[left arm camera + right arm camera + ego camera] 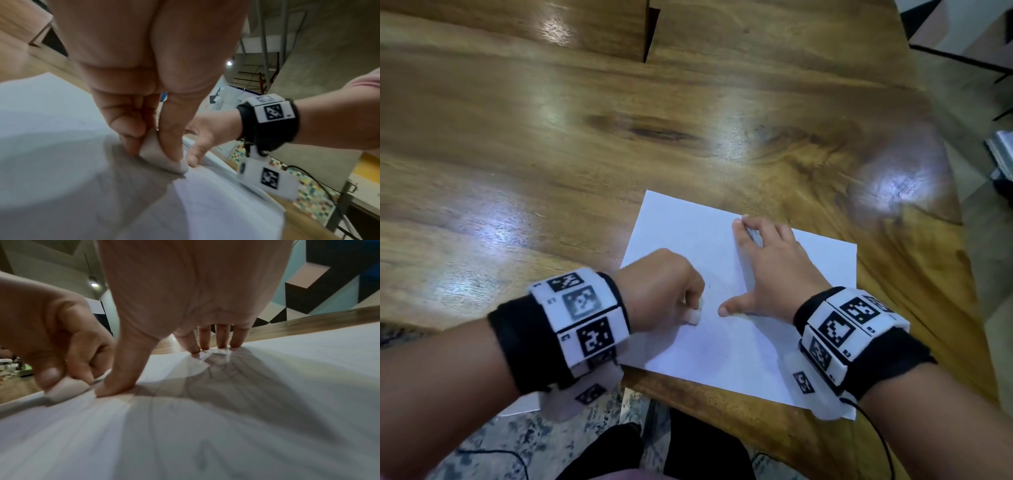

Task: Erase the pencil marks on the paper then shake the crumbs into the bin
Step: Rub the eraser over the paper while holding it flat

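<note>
Indoor hall, perhaps: wooden table (pixel 688 120), geometric mural (pixel 329 280) (stairs (pixel 257 78) behind).

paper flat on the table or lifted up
Flat. The paper lies spread on the table, the right hand pressing it down while the left hand rubs an eraser on it.

Overhead lamps produced white glare patches on the glossy table (pixel 688 113). The paper (pixel 681 226) appeared bright. Both wrist views were soft with motion blur; shadows from the right hand (pixel 185 288) crossed the sheet. Wide-angle distortion bent lines at the frame edges.
</note>
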{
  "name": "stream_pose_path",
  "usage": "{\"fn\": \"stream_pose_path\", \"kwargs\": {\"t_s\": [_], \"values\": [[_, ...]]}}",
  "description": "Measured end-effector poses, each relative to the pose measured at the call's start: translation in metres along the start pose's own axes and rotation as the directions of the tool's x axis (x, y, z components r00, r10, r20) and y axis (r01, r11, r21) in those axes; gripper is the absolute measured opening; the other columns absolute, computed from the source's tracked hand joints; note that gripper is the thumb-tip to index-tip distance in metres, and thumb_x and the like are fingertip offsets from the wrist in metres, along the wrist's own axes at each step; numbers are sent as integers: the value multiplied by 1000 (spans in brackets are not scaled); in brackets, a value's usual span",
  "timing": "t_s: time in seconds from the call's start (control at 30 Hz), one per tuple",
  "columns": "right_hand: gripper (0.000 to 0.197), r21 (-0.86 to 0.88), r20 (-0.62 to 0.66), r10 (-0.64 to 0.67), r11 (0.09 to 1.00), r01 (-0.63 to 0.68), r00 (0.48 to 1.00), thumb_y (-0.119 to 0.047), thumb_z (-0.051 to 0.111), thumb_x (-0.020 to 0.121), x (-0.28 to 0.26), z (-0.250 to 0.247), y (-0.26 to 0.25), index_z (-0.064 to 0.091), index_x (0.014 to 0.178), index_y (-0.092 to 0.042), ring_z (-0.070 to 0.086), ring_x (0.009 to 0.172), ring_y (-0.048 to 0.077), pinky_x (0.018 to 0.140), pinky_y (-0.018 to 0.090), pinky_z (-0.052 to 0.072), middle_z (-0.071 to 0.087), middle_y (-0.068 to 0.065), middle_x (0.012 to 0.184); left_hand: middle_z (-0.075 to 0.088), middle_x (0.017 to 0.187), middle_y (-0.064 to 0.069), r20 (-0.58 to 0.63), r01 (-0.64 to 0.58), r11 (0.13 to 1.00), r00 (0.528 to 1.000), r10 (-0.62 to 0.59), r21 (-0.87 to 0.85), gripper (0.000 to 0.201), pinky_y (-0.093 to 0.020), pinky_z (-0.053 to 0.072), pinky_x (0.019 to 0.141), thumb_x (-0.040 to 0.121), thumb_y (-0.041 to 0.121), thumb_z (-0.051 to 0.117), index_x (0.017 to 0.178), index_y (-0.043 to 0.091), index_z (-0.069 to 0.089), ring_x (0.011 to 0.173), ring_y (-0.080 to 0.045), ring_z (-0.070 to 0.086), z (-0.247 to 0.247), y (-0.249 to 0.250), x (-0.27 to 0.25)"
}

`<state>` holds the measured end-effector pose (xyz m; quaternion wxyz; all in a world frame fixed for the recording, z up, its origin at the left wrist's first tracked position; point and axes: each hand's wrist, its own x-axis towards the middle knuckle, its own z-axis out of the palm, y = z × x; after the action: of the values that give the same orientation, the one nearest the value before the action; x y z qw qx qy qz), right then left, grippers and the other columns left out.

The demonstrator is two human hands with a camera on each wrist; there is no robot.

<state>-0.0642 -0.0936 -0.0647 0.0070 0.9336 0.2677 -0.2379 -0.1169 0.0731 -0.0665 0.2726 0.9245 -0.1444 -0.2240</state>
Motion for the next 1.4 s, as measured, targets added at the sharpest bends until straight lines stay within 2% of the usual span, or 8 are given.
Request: {"fn": "stream_pose_path", "kwargs": {"t_s": [0.17, 0.37, 0.57, 0.67, 0.77, 1.0, 1.2, 1.4], "values": [[127, 9, 0, 1, 1000, -1, 1000, -68, 72, 60, 0, -1, -1, 0, 151, -16, 11, 136, 22, 115, 30, 17, 5, -2, 153, 48, 61, 8, -284, 146, 989, 949, -140, -1, 7, -25, 38, 64, 73, 18, 70, 77, 12, 67, 82, -25, 56, -25, -10, 38], [127, -7, 7, 4, 1000, -4, 1000, -70, 70, 61, 1, 0, 0, -1, 151, -15, 10, 136, 23, 113, 30, 16, 4, -2, 153, 64, 75, 5, 27, 12, 1000, 1000, -12, 13, 10, -9, 33, 56, 74, 24, 69, 77, 15, 70, 72, -10, 52, -2, -1, -2], [126, -16, 8, 11, 1000, -11, 1000, -69, 70, 61, 1, 0, 0, 0, 151, -16, 12, 136, 23, 112, 31, 18, 5, -2, 153, 41, 61, 9, -263, 157, 987, 955, -141, 43, 7, -24, 34, 60, 75, 19, 67, 77, 12, 66, 78, -23, 51, -21, -6, 31], [127, -23, 20, 13, 1000, -13, 1000, -70, 70, 60, 1, 1, 0, -1, 151, -15, 11, 136, 23, 112, 31, 17, 4, -2, 153, 40, 59, 15, -82, 101, 993, 992, -96, 63, 10, -11, 26, 49, 76, 22, 66, 77, 12, 66, 70, -14, 45, -10, -2, 15], [126, -11, 17, 20, 1000, -19, 1000, -69, 71, 60, 1, 1, 1, 0, 151, -17, 11, 136, 22, 112, 32, 18, 5, -2, 154, 59, 67, 13, 28, 145, 989, 989, -144, -36, 12, -8, 34, 52, 71, 27, 73, 77, 17, 69, 60, -3, 49, -12, -5, 1], [104, -64, 40, -25, 998, 27, 999, -70, 64, 66, 2, -1, -10, -2, 144, -50, 7, 136, 32, 110, 41, 19, -3, 3, 154, 57, 58, -3, -204, 316, 791, 855, -477, -523, 8, -19, 41, 46, 72, 13, 73, 79, 13, 69, 47, -6, 47, -51, -47, -21], [110, -142, 60, 7, 990, 1, 998, -80, 56, 63, 7, 5, -18, -11, 144, -48, 8, 136, 39, 112, 49, 17, -12, 4, 156, 62, 63, -2, -220, 346, 866, 871, -440, -362, 11, -5, 37, 47, 70, 16, 76, 80, 15, 72, 54, -3, 51, -34, -45, -29], [110, -173, 70, 14, 985, -1, 997, -82, 53, 64, 8, 5, -20, -14, 144, -47, 9, 135, 39, 111, 48, 18, -12, 5, 157, 70, 74, -9, -267, 269, 955, 918, -294, -124, 23, -30, 43, 65, 71, 35, 70, 72, 12, 70, 72, -23, 62, -13, -37, -43]]}}
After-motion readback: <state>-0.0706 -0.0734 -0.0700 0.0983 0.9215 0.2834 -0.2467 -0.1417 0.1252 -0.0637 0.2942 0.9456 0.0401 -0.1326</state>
